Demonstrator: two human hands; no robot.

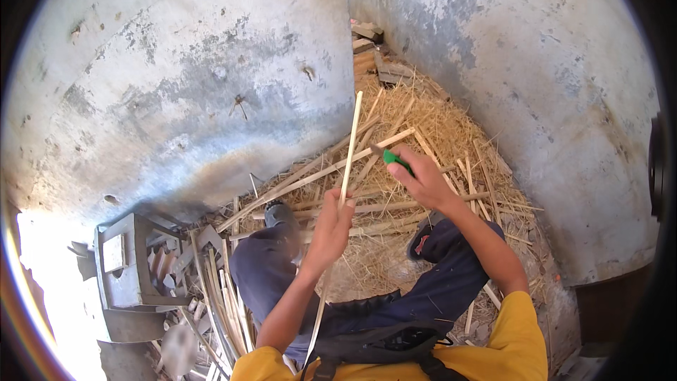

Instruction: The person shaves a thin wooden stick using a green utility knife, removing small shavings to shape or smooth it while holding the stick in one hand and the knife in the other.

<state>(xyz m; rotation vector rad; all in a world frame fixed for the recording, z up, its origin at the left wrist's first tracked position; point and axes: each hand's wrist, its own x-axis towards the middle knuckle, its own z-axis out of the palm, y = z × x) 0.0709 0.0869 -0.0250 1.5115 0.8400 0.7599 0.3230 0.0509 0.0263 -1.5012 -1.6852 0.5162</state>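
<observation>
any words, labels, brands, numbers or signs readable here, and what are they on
None can be read.
Right shoe: a small red mark, too small to make out.
Black waist bag: no legible lettering.
Green-handled tool in the right hand: no lettering visible.

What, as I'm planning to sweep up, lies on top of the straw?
Pale strips lie across the straw, some crossing. The left hand, its held strip, the right hand, its green-handled tool and the shoes hide patches; what lies there cannot be seen.
</observation>
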